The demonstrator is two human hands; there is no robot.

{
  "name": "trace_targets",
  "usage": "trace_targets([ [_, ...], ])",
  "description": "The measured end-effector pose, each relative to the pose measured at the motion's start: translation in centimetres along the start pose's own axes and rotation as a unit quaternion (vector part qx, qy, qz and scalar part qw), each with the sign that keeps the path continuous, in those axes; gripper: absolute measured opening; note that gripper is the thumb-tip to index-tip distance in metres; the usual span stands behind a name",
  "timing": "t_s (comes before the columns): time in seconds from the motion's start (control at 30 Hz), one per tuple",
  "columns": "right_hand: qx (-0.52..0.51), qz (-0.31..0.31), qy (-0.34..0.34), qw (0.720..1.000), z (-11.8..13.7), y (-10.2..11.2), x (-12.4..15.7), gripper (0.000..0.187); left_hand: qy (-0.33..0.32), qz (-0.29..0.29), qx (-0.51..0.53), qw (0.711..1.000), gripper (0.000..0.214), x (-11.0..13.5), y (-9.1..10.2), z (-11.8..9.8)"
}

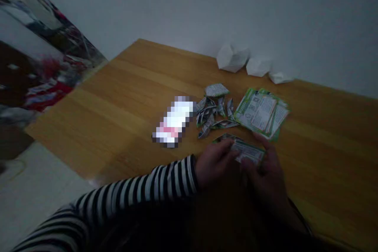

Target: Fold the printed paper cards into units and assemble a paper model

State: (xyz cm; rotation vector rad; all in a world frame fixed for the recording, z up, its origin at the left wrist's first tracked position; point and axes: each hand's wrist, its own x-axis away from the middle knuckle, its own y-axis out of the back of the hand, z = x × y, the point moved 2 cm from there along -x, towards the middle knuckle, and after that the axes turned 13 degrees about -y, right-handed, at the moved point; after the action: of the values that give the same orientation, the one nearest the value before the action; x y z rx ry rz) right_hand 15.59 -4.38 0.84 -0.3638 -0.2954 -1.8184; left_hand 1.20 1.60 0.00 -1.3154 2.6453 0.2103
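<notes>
My left hand (213, 162), in a black-and-white striped sleeve, and my right hand (264, 173) both grip a small green-and-white printed paper (247, 150) pressed on the wooden table (124, 102). Their fingers are curled on the paper's two ends. Just beyond it lies a cluster of several small folded paper pieces (214, 110). A stack of green-edged printed sheets (262, 112) lies to the right of the cluster.
A pixelated white and pink rectangle (175, 122) lies left of the folded pieces. Three white folded paper shapes (233, 58) stand against the pale wall at the back. The table's left edge drops to a light floor (32, 189); blurred clutter fills the far left.
</notes>
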Motion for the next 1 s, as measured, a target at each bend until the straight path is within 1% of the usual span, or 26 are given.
trace_targets([
  [0.1,-0.017,0.047,-0.025,0.998,-0.4,0.5,0.1,0.07,0.006,-0.011,0.024,1.0,0.034,-0.2,0.3,0.0],
  [0.2,-0.037,0.092,-0.039,0.994,-0.6,0.7,0.1,0.073,0.019,-0.034,0.05,0.998,0.037,-0.1,0.4,0.1],
  [0.3,-0.048,0.127,-0.045,0.99,-0.9,0.7,0.0,0.077,0.016,-0.088,0.076,0.993,0.038,0.0,0.5,0.2],
  [0.37,-0.04,0.131,-0.04,0.99,-1.1,0.8,-0.1,0.079,0.021,-0.121,0.09,0.988,0.04,0.0,0.5,0.4],
  [0.43,-0.026,0.104,-0.023,0.994,-1.2,1.1,-0.2,0.073,0.032,-0.13,0.1,0.986,0.044,-0.1,0.6,0.5],
  [0.5,-0.031,0.056,-0.009,0.998,-1.1,1.5,-0.4,0.064,0.041,-0.113,0.104,0.987,0.044,-0.2,0.6,0.6],
  [0.57,-0.046,0.029,-0.011,0.998,-1.0,1.8,-0.5,0.058,0.046,-0.094,0.104,0.989,0.042,-0.3,0.6,0.7],
  [0.6,-0.045,0.031,-0.017,0.998,-1.0,1.9,-0.6,0.057,0.048,-0.092,0.103,0.989,0.041,-0.3,0.6,0.7],
  [0.73,-0.005,0.072,-0.037,0.997,-0.8,1.7,-0.7,0.059,0.045,-0.111,0.094,0.988,0.046,-0.4,0.7,0.6],
  [0.77,-0.008,0.063,-0.042,0.997,-0.8,1.6,-0.7,0.059,0.045,-0.11,0.099,0.988,0.047,-0.3,0.6,0.5],
  [0.8,-0.02,0.042,-0.046,0.998,-0.9,1.6,-0.7,0.058,0.047,-0.101,0.111,0.987,0.048,-0.2,0.5,0.4],
  [0.87,-0.05,-0.031,-0.046,0.997,-1.0,1.8,-0.8,0.054,0.057,-0.062,0.129,0.988,0.053,0.0,0.2,0.2],
  [0.93,-0.068,-0.112,-0.03,0.991,-1.1,2.2,-0.8,0.048,0.063,0.006,0.131,0.989,0.062,0.3,-0.2,0.0],
  [0.97,-0.069,-0.14,-0.02,0.987,-1.1,2.4,-0.9,0.045,0.061,0.045,0.129,0.989,0.066,0.4,-0.4,-0.1],
  [1.0,-0.07,-0.154,-0.015,0.985,-1.1,2.6,-0.9,0.042,0.055,0.079,0.126,0.987,0.071,0.4,-0.5,-0.2],
])
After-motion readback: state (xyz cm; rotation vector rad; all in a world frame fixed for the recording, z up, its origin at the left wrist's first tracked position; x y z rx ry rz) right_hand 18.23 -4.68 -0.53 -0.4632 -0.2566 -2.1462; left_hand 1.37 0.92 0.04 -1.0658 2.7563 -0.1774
